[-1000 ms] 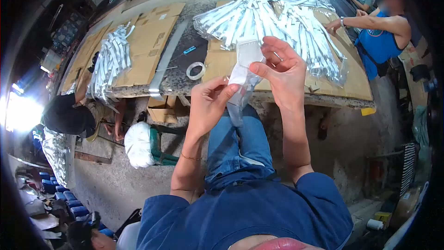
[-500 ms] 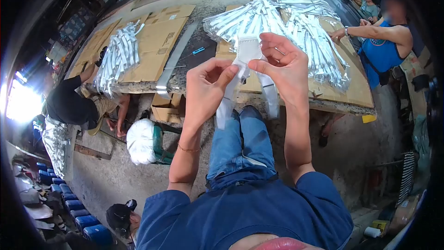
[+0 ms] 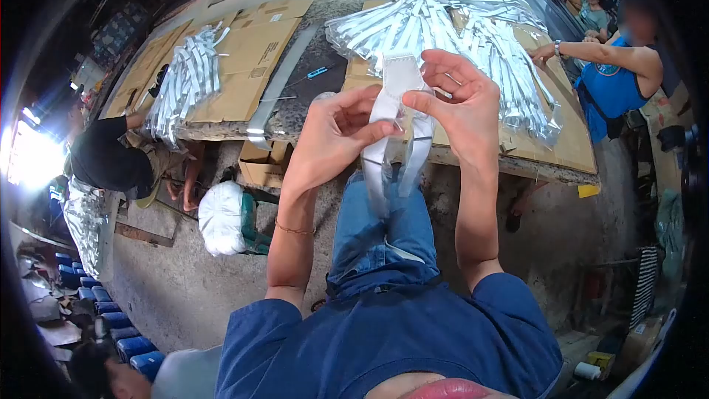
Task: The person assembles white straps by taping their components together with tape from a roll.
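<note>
A white strap piece [image 3: 399,75] with a wide stitched top and two hanging ends is held up in front of my body, above the table's near edge. My left hand [image 3: 336,137] pinches it on its left side, thumb lying across the strap. On the right side, my right hand [image 3: 461,107] grips it between thumb and fingers near the wide part. Both ends dangle over my jeans. Behind my hands, a large heap of similar white straps in clear plastic [image 3: 410,26] lies on cardboard on the table.
Another strap bundle [image 3: 193,77] lies on cardboard at the left, near a seated person [image 3: 111,159]. A blue cutter [image 3: 317,72] is on the table. A person in blue [image 3: 617,77] touches the right-hand straps. A white bundle [image 3: 221,218] stands below the table.
My left hand has moved slightly left and down, its thumb now across the strap. The hanging ends have swung closer together. The person at the lower left has moved further left.
</note>
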The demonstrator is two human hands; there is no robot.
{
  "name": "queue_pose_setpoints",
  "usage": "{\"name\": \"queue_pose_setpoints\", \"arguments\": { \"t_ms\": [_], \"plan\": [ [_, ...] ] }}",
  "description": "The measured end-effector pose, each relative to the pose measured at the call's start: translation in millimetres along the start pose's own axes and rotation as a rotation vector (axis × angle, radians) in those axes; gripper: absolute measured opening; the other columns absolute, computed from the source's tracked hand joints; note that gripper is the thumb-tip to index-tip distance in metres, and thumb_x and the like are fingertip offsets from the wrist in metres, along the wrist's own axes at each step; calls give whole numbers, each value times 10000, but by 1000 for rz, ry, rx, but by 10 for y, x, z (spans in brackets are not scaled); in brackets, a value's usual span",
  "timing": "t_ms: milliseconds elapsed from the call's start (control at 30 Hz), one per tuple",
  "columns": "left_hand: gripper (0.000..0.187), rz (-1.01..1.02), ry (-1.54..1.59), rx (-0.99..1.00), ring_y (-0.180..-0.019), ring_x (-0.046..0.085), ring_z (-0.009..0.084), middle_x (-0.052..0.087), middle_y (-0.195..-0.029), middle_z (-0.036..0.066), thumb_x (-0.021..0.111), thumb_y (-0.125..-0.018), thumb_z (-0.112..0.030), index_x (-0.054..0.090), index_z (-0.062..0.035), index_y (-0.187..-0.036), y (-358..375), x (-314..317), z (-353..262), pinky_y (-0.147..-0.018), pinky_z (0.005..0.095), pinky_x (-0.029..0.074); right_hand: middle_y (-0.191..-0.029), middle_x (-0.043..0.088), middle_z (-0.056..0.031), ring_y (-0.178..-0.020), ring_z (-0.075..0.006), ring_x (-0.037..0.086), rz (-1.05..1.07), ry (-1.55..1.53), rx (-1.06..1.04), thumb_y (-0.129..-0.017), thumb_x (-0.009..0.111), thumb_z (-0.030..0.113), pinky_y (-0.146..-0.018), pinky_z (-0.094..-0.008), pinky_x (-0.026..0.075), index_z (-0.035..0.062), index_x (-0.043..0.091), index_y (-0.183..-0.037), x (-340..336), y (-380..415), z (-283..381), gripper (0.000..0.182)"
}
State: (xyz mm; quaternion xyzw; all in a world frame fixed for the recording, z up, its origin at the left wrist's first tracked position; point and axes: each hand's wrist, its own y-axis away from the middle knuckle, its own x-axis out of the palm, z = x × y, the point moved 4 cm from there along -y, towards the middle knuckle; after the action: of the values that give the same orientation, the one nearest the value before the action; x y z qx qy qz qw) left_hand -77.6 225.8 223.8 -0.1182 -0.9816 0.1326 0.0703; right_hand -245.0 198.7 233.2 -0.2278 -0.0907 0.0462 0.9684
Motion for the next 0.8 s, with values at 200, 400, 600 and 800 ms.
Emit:
{"name": "queue_pose_setpoints", "arguments": {
  "t_ms": [200, 400, 600, 800],
  "plan": [
    [161, -109, -422, 1, -745, 638, 85, 706, -842, 86, 696, -837, -33, 675, 63, -964, -84, -109, 26, -691, 225, 507, -945, 656, -80, -865, -108, 641, 25, -2, 2, -664, 807, -46, -756, -223, 533, -25, 603, -1140, 29, -17, 52, 518],
    [155, -89, -286, 42, -746, 627, 84, 704, -836, 67, 681, -859, -60, 689, 56, -962, -125, -123, -7, -681, 223, 495, -945, 651, -82, -867, -115, 646, 22, -7, -25, -666, 804, -52, -796, -240, 546, -36, 599, -1139, 36, -49, 72, 516],
    [180, -105, -222, 36, -746, 627, 84, 706, -821, 80, 695, -855, -87, 696, 64, -955, -137, -60, -207, -681, 222, 503, -945, 641, -66, -859, -108, 646, 48, 11, -61, -656, 797, -77, -795, -231, 548, -33, 611, -1120, 24, -100, 143, 502],
    [134, -143, -269, 125, -765, 611, 75, 693, -828, 75, 726, -818, -58, 702, 42, -904, -206, -33, -302, -686, 223, 504, -933, 631, -61, -849, -104, 642, 98, 17, -7, -641, 793, -96, -769, -213, 544, -42, 609, -1113, 26, -204, 218, 509]
  ]
}}
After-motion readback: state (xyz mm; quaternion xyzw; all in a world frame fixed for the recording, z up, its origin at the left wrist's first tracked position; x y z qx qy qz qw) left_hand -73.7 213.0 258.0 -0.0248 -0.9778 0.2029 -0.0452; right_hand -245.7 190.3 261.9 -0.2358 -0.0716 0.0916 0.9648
